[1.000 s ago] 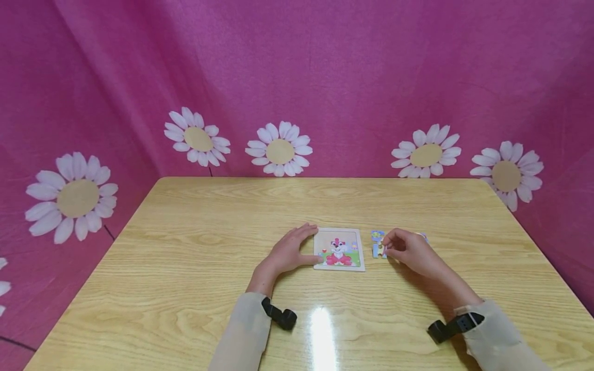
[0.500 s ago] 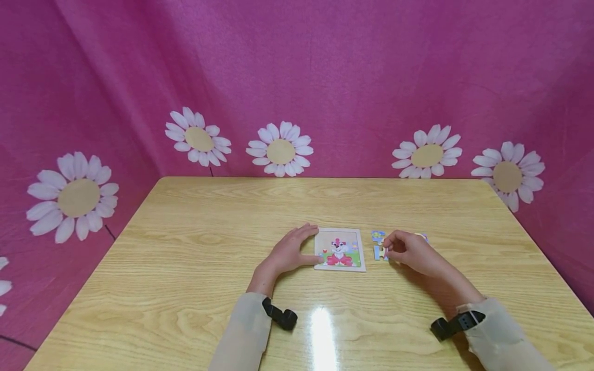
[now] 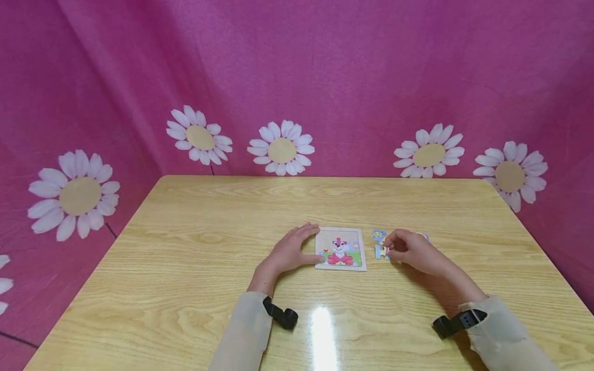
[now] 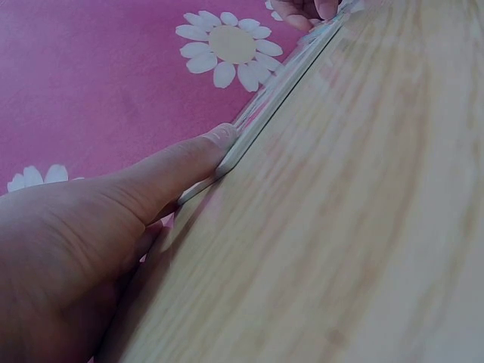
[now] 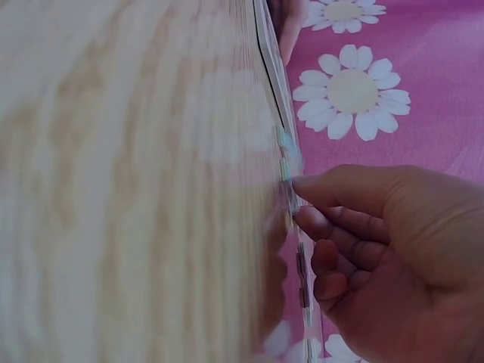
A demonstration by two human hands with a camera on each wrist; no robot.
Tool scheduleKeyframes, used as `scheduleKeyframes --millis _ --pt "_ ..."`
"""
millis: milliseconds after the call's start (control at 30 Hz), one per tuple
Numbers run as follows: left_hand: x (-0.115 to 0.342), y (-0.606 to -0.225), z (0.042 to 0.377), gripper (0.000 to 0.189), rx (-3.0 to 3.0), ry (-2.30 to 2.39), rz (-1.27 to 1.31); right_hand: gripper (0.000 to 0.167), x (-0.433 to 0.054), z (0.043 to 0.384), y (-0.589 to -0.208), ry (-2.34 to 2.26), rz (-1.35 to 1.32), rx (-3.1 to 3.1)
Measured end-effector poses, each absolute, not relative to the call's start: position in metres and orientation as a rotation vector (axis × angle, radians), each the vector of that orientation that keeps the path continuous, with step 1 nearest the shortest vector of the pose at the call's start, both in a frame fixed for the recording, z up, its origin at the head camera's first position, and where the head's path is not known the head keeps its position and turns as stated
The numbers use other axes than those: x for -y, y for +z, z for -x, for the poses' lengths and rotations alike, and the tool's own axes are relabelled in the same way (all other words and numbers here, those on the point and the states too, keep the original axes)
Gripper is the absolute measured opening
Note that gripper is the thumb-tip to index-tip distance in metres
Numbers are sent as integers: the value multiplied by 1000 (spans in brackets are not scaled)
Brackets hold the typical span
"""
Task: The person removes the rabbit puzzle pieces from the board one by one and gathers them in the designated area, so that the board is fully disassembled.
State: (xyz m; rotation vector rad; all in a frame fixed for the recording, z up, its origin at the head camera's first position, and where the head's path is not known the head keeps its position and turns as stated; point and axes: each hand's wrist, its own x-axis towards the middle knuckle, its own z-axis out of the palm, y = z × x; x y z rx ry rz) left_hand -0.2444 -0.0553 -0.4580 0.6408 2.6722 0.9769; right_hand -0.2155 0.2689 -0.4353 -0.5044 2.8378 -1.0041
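Observation:
A square jigsaw tray [image 3: 364, 257] with a pale rim lies flat on the table. Assembled pieces in its lower part show a pink-and-white cartoon animal on green; its upper part is bare. My left hand [image 3: 286, 252] spans the left side, fingertips at the far left corner. In the left wrist view its straight thumb [image 4: 189, 162] rests on the rim. Right of the tray, my right hand [image 3: 415, 252] pinches a puzzle piece [image 3: 383, 252] between thumb and forefinger, low at the table. The right wrist view shows the thumb [image 5: 340, 187] at the piece's edge, its other fingers curled.
A loose blue-and-yellow puzzle piece [image 3: 378, 235] lies just beyond the pinched one. Another piece [image 3: 424, 236] peeks out behind my right hand, mostly hidden. The wooden table [image 3: 185, 247] ends at a pink curtain [image 3: 297, 67] printed with daisies.
My right hand and the puzzle piece at its fingertips have shifted very slightly to the right. My left hand stays at the tray.

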Motion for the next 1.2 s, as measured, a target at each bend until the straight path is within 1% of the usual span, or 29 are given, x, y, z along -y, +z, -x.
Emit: scheduleKeyframes --millis 267,767,1067,1200 --pt "56 -458 245 79 -2676 970 -655 12 -263 216 -432 -1072 545 -2847" --pt "56 -459 246 79 -2672 976 -670 19 -208 233 -434 -1088 634 -2737" --pt "57 -458 246 79 -2668 997 -660 24 -187 245 -436 -1039 706 -2713" --pt "57 -458 246 80 -2666 993 -663 23 -183 247 -436 -997 679 -2707"
